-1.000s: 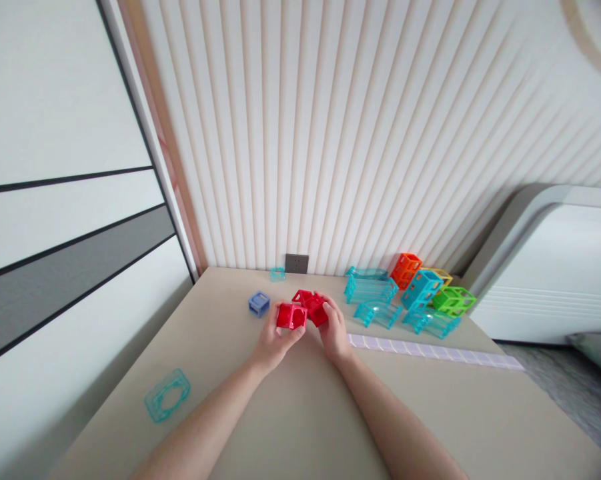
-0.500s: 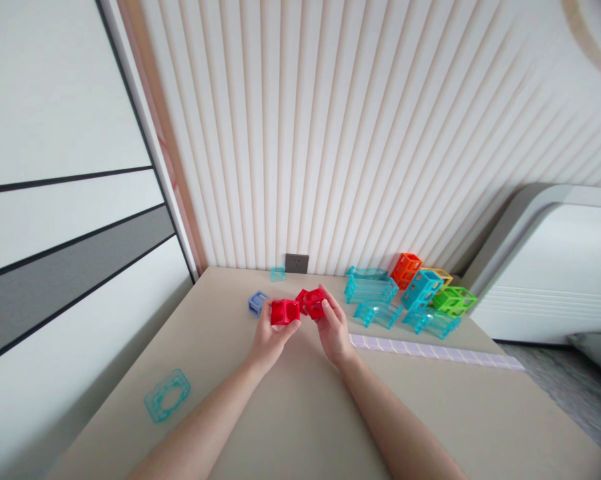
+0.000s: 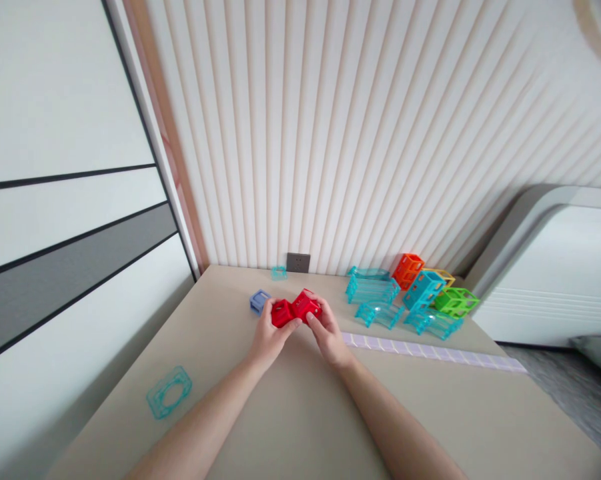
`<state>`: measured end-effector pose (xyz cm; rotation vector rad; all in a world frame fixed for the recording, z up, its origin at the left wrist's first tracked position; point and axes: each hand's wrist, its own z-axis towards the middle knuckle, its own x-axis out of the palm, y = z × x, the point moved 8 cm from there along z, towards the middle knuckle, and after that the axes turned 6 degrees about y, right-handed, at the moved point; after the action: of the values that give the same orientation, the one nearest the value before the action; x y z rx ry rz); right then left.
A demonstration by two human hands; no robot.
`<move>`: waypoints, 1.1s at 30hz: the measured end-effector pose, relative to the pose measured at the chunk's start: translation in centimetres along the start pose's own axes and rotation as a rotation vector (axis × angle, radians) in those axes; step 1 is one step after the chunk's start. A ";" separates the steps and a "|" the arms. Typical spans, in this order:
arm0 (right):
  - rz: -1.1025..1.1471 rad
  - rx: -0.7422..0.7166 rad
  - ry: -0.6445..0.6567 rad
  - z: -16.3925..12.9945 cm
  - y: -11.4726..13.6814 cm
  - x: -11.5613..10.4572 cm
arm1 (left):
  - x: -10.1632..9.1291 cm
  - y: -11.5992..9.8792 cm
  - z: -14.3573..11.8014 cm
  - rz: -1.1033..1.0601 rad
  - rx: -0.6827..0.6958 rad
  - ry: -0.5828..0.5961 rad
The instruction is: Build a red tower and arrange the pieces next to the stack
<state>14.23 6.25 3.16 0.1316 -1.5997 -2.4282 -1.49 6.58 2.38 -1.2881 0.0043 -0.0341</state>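
Above the beige table [image 3: 290, 413], both hands hold red openwork plastic cubes. My left hand [image 3: 267, 339] grips one red cube [image 3: 281, 312] from below and the left. My right hand [image 3: 329, 337] grips a second red piece [image 3: 307, 307], which looks like two joined cubes. The two red pieces touch each other between my hands. A small blue cube [image 3: 259, 301] stands on the table just left of my left hand's fingertips.
A pile of turquoise curved track pieces [image 3: 371, 291] lies at the back right, with orange [image 3: 407, 269], blue [image 3: 423, 288], yellow and green [image 3: 455, 301] cubes. A lilac strip [image 3: 430, 352] runs along the table. A turquoise frame [image 3: 169, 392] lies near left; a wall socket [image 3: 298, 262] sits behind.
My hands have come together: the left hand's red cube, apart from the right hand's red piece before, now touches it. Both hands lifted slightly off the table.
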 end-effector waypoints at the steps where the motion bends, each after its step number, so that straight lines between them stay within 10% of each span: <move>1: -0.010 0.007 0.011 0.0 -0.2 0.1 | 0.0 -0.1 0.0 0.019 0.012 0.011; 21: -0.312 -0.041 0.133 -0.2 -0.9 0.6 | 0.7 -0.8 0.1 0.158 0.009 0.187; 33: -0.911 -0.112 -0.164 0.7 0.7 -1.0 | -0.6 2.4 0.7 -0.154 -0.148 -0.080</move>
<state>15.18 6.84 4.04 0.8193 -1.7018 -3.2447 -2.02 7.92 0.26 -1.4354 -0.1636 -0.1167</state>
